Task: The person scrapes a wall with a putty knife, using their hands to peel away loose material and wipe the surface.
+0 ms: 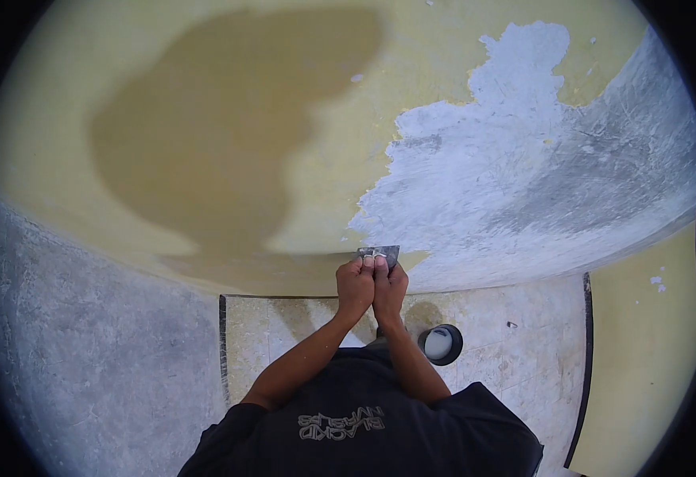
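Both of my hands are together low on the wall, gripping a flat metal scraper. My left hand is closed on its left side, and my right hand is closed on its right side. Whitish material shows on the scraper by my fingertips. The blade lies at the wall, near the lower edge of a ragged pale patch where yellow paint is gone. Whether the blade touches the surface is hard to make out.
A dark bucket with pale contents stands on the speckled floor, right of my body. Bare grey surface spans the left side. Another yellow surface borders the floor at right. A large shadow falls across the wall.
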Demonstrator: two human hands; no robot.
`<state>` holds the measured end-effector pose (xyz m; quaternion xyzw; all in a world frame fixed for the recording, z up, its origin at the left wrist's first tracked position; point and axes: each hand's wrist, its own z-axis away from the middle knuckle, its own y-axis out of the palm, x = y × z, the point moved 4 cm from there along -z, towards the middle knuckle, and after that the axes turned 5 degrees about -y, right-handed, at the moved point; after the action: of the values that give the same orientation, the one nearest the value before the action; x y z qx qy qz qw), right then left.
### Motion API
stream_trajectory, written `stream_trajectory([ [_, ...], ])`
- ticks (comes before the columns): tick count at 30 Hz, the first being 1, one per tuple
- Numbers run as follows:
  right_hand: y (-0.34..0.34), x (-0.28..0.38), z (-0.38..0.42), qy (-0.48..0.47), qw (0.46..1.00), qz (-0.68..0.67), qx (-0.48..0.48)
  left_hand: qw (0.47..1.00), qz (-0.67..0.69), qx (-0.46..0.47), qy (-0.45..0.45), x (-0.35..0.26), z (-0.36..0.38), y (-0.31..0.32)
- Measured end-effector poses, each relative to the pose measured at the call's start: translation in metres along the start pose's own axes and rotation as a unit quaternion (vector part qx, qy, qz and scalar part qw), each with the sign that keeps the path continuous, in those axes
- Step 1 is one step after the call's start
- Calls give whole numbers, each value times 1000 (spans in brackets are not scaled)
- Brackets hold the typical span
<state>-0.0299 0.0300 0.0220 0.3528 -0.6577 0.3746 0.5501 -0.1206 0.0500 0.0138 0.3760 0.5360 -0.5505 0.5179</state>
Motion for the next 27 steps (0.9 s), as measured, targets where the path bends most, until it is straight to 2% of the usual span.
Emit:
stream_trajectory([
  [2, 1, 2, 2, -12, 1000, 3, 2, 1000, 22, 0, 1, 4, 0, 1],
  [4, 15, -5, 9, 118, 962, -244, -12, 999, 40, -2, 5, -2, -3, -6],
  [5, 15, -7, 8, 120, 962, -246, -13, 997, -3, -16, 73, -10, -5, -10],
  [6, 11, -10, 7, 94, 977, -189, -6, 989, -45, -27, 138, -16, -1, -14],
  [7, 11, -11, 5, 64, 989, -131, 4, 989, -46, -27, 138, -13, 2, -14],
  [9, 12, -10, -1, 24, 992, -121, -9, 993, 96, 19, 59, -7, -1, -4],
  [10, 9, -10, 1, -3, 994, -106, -21, 993, 99, 22, 58, -6, 2, -2],
  [12, 5, -13, 0, -16, 996, -85, -15, 977, 204, 59, 18, -1, 2, 3],
  [16, 8, -16, 5, -36, 999, -14, -13, 992, 115, 46, -15, 24, -6, 2],
  [19, 8, -22, 6, -20, 999, -24, -17, 987, 152, 43, -39, 27, -1, -1],
  [21, 7, -21, 4, -23, 999, -24, -11, 997, 71, 26, -15, 18, -2, -2],
  [24, 9, -16, 2, -31, 999, -28, 0, 998, 52, 18, -9, 15, -4, -3],
  [27, 11, -19, 4, 17, 995, -97, -7, 998, 64, 9, -21, 4, -1, -7],
])
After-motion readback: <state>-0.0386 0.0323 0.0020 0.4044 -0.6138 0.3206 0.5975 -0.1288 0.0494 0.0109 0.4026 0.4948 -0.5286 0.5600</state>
